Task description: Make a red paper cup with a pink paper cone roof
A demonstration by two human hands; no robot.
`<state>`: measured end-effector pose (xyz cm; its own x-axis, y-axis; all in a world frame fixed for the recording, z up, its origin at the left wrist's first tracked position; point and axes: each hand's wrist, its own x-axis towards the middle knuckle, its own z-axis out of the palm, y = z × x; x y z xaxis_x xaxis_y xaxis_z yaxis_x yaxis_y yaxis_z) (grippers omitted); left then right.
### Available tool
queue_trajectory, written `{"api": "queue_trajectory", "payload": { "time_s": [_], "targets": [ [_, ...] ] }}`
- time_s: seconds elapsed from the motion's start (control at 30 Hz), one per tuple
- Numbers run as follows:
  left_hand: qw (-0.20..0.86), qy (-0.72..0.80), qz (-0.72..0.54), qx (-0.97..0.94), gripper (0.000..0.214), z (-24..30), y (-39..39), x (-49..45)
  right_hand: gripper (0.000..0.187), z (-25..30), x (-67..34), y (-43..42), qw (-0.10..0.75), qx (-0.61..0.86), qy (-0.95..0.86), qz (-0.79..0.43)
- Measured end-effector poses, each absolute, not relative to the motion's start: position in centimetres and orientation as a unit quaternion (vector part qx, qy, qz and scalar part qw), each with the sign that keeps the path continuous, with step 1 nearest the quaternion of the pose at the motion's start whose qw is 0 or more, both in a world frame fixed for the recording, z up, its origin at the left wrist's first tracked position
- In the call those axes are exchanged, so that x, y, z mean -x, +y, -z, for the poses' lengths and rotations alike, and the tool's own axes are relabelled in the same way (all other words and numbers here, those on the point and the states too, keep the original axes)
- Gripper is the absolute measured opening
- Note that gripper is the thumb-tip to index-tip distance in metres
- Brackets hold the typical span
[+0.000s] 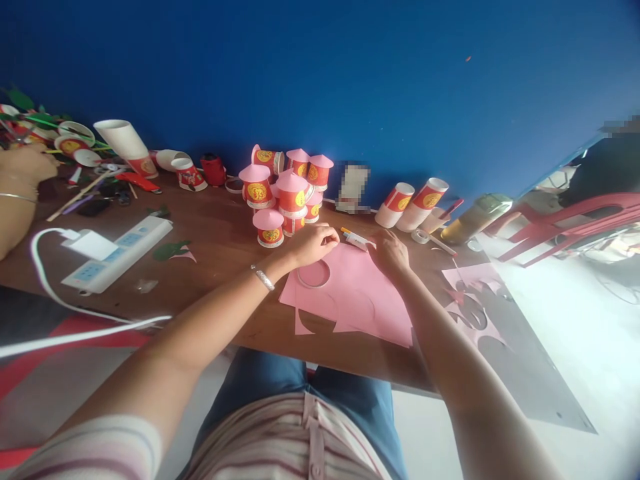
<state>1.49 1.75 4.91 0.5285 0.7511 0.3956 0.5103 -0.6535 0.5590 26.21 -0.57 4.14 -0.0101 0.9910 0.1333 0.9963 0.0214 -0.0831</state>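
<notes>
A pink paper sheet point(360, 297) with round cut-outs lies at the near edge of the brown table point(220, 267). A round ring point(314, 274) rests on its left part. My left hand point(313, 243) sits just behind the ring with fingers curled, pressing down on the sheet's far edge. What is under the fingers is hidden. My right hand point(391, 253) rests on the sheet's far right corner, fingers curled at the end of a white pen-like tool with an orange tip point(356, 239).
Red paper cups with pink cone lids point(285, 190) are piled behind the sheet. A white power strip point(117, 253) and cable lie left. Another person's hand point(23, 167) works at far left among cup scraps. More cups point(413, 203), a bottle point(475, 217) and pink offcuts point(470, 300) lie right.
</notes>
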Motion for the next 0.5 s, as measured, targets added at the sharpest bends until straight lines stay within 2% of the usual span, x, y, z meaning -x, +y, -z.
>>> {"api": "queue_trajectory", "payload": {
  "time_s": [0.23, 0.37, 0.5],
  "targets": [
    [0.193, 0.378, -0.355, -0.833, 0.01, -3.3, 2.4, -0.7, 0.04, -3.9, -26.3, 0.2, 0.081, 0.69, -0.718, 0.053],
    [0.184, 0.369, -0.39, -0.823, 0.013, -2.6, 2.4, -0.4, 0.039, -4.8, -27.1, 2.0, 0.008, 0.699, -0.715, 0.028],
    [0.176, 0.358, -0.405, -0.823, 0.014, -2.2, 2.0, 0.2, 0.035, -5.3, -27.5, 3.5, -0.02, 0.699, -0.715, 0.015]
  ]
}}
